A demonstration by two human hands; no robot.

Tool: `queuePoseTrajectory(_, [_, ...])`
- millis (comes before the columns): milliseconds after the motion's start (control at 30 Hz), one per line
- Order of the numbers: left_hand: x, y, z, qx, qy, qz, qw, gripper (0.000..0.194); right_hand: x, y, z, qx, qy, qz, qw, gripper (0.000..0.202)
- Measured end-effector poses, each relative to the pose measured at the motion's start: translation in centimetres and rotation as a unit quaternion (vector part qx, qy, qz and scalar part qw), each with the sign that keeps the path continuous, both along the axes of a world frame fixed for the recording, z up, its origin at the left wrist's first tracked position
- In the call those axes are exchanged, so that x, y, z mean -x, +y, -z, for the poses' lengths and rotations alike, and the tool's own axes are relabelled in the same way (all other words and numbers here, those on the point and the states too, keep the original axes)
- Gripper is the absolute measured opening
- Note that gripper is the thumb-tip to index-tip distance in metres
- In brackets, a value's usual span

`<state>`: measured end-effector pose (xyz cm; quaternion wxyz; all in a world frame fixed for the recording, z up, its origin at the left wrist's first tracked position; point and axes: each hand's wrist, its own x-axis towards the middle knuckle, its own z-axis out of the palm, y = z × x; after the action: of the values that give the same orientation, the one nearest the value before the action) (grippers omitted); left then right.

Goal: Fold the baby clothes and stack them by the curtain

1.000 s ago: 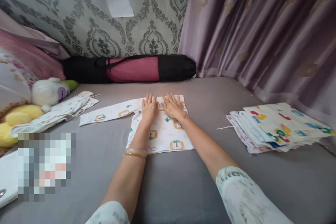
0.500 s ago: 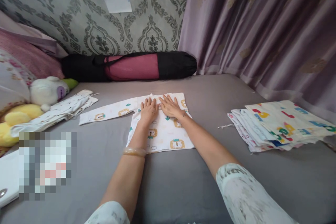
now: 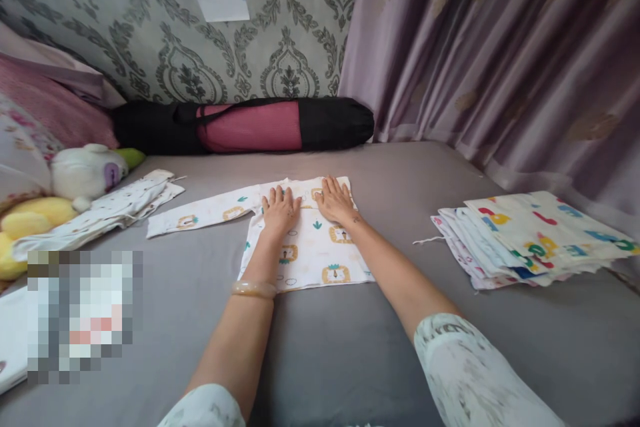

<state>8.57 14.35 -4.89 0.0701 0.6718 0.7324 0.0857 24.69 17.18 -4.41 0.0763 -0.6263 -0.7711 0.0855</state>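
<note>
A small white long-sleeved shirt (image 3: pixel 315 260) printed with orange lions and green leaves lies spread on the grey sheet. One sleeve stretches out to the left; the right side shows a straight edge, with the other sleeve seemingly folded over the upper body. My left hand (image 3: pixel 281 210) rests flat on the upper left part of the shirt, fingers spread. Flat on the upper right part, close to the folded edge, lies my right hand (image 3: pixel 336 201), its fingers stretched out. Neither hand grips the cloth.
On the right sits a stack of folded clothes (image 3: pixel 540 233). To the left are a dotted white garment (image 3: pixel 100 210), a white plush toy (image 3: pixel 85 173) and a yellow one (image 3: pixel 37 220). A black and pink rolled bag (image 3: pixel 250 127) lies along the wall beside the purple curtain (image 3: pixel 440 47).
My right hand has slid right, away from my left hand, toward the shirt's right edge. My left hand stays nearly in place. The shirt keeps its shape.
</note>
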Motion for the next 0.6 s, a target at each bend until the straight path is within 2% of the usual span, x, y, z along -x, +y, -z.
queuePoseTrajectory(133, [0.0,0.0,-0.3,-0.011,0.010,-0.001,1.000,0.063,-0.4,0.2,-0.5,0.025,-0.003,0.001,1.000,0.066])
queuePoseTrajectory(300, [0.0,-0.1,-0.4,-0.008,0.016,-0.004,1.000,0.064,-1.0,0.0,-0.6,0.009,-0.024,0.052,0.998,0.069])
queuePoseTrajectory(600, [0.2,0.0,-0.3,0.001,0.007,0.001,1.000,0.066,-1.2,0.4,-0.6,0.039,-0.025,0.048,0.998,0.070])
